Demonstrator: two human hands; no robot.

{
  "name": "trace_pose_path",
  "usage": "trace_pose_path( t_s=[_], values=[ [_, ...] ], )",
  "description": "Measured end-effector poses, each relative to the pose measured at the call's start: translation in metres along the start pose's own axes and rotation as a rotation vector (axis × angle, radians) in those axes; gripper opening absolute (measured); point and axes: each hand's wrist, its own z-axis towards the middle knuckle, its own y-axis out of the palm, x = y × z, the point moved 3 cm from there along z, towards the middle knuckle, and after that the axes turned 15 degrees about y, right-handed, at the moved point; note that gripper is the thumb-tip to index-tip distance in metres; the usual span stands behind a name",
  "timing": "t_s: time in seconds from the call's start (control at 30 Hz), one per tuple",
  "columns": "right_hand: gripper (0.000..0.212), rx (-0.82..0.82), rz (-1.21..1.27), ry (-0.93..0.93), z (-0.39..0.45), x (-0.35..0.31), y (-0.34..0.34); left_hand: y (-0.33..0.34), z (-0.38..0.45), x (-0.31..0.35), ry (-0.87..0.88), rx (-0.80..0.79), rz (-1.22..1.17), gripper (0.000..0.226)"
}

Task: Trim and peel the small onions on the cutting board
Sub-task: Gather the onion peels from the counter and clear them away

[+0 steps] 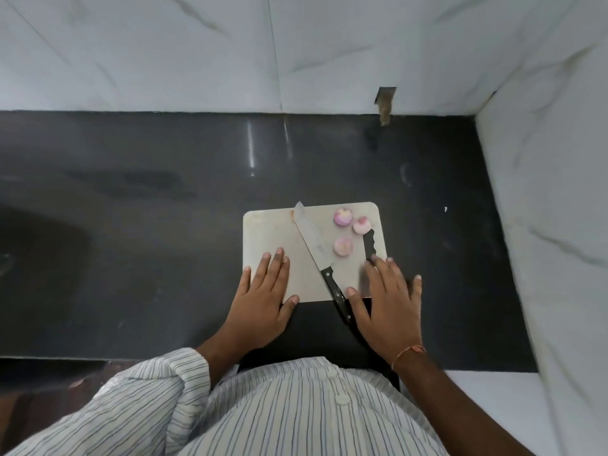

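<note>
Hands [263,301] flat at board [273,232] edge.

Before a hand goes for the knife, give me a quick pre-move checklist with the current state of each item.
1. Three onions on the cutting board: ok.
2. Knife free, no hand gripping it: ok.
3. Knife handle within reach, between the left hand and right hand: ok.
4. Both hands open and flat: ok.
5. Blade clear of the onions: ok, it lies just beside them.
6. Onions already peeled: cannot tell.
</note>
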Motion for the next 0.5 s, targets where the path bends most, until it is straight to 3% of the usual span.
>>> trace_pose_path(
  t_s=[0.07, 0.23, 0.4, 0.5],
  values=[
    [0.052, 0.015, 0.0, -0.028, -0.004, -0.012, -0.008, -0.002, -0.001, 0.001, -0.007, 0.021, -0.014, 0.077],
    [0.036, -0.289, -0.014, -0.019, 0.001, -0.039, 0.0, -0.032, 0.007, -0.001, -0.067, 0.282, -0.184, 0.062],
    [0.023, -0.306, 0.146, 0.031, 0.004, -0.045, -0.002, -0.046, 0.049, -0.041, -0.522, 0.48, -0.918, 0.045],
    [0.022, -0.296, 0.193, 0.013, 0.0, -0.044, -0.005, -0.058, 0.072, -0.047, -0.635, 0.507, -1.405, 0.04]
  ],
)
